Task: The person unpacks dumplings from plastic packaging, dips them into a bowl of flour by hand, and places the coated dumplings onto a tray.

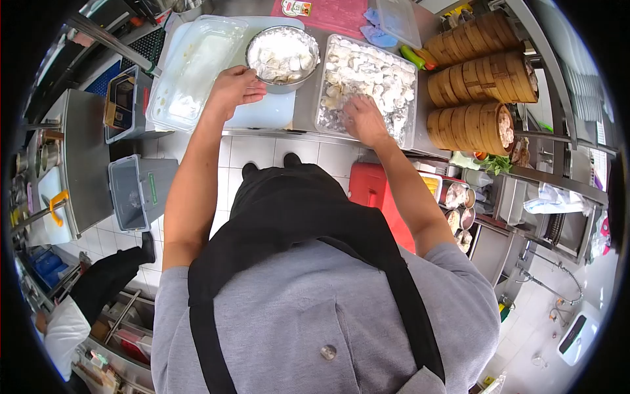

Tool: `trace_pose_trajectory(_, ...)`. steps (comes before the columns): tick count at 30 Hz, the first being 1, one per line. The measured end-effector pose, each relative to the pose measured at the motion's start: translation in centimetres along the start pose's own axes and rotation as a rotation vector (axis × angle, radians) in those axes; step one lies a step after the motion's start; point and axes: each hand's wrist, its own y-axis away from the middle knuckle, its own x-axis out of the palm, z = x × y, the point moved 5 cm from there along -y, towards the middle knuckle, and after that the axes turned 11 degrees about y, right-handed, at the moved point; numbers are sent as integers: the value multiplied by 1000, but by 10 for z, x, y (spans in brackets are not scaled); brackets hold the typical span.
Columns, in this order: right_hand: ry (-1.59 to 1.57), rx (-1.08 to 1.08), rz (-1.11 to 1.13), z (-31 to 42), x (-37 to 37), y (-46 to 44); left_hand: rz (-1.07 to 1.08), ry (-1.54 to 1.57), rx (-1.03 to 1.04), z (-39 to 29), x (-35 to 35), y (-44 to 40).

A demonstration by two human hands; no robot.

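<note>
My left hand [237,90] is at the near left side of a round metal bowl [289,85], its fingers stretched out against or just beside the wall. White, flour-dusted pieces [283,54] fill the bowl. To the right, my right hand [365,119] reaches into a clear rectangular tray [413,125] of similar white-coated pieces [374,69]. Its fingers curl down among them, with the tips hidden, so what they grip cannot be made out. Left of the bowl, a clear plastic container [190,82] with some liquid residue rests partly on a pale cutting board [272,115].
Stacked bamboo steamers [462,130] stand right of the tray, with green and red peppers [413,58] nearby. A pink board [338,16] lies behind. Below the counter are a red box [371,187] and a grey bin [134,190]. Another person [69,328] is at lower left.
</note>
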Motion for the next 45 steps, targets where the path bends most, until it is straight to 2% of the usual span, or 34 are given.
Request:
trace_pose_trajectory(4,-131,78,27,-8,-2,15,-22,18,13,0,0,0)
trace_pose_trajectory(6,-230,401,9,-16,-3,10,-24,13,13,0,1,1)
trace_pose_trajectory(10,-364,408,-89,-6,-6,-1,-1,-7,-3,0,2,1)
trace_pose_trajectory(12,-166,195,12,2,1,-3,-8,-12,-5,-1,3,0)
trace_pose_trajectory(16,-127,157,-40,-3,11,7,-6,-3,2,1,0,-1)
trace_pose_trajectory(18,-291,298,51,-11,11,7,-7,3,0,2,0,-2)
trace_pose_trajectory(19,-291,297,51,-10,9,4,-8,8,0,1,0,-2)
trace_pose_trajectory(21,-269,502,68,-11,10,-1,-12,-2,-3,0,0,-1)
trace_pose_trajectory(25,-175,421,-21,-10,22,-16,-11,-1,-11,0,0,-1)
trace_pose_trajectory(27,-136,398,-146,-10,20,-22,-10,-4,-1,-1,-1,0)
trace_pose_trajectory(28,-137,392,-146,-9,15,-24,-5,-6,7,0,0,1)
trace_pose_trajectory(30,-262,422,-7,-12,11,-28,-11,2,16,0,0,2)
trace_pose_trajectory(33,-145,392,66,-16,8,-35,-21,25,27,0,-1,1)
trace_pose_trajectory(35,-137,392,42,-16,-6,-49,-27,39,31,1,-2,2)
trace_pose_trajectory(37,-226,537,-218,-18,-46,-70,-23,13,42,1,-1,1)
trace_pose_trajectory(38,-358,433,-331,-5,-69,-87,-30,18,43,1,-1,2)
trace_pose_trajectory(40,-569,232,-285,21,-80,-127,-27,18,36,0,0,4)
trace_pose_trajectory(42,-335,187,-37,39,-74,-167,-33,21,26,0,2,5)
trace_pose_trajectory(43,-332,183,-43,43,-74,-185,-45,28,16,0,2,5)
trace_pose_trajectory(45,-196,147,194,51,-61,-213,-31,25,23,2,1,4)
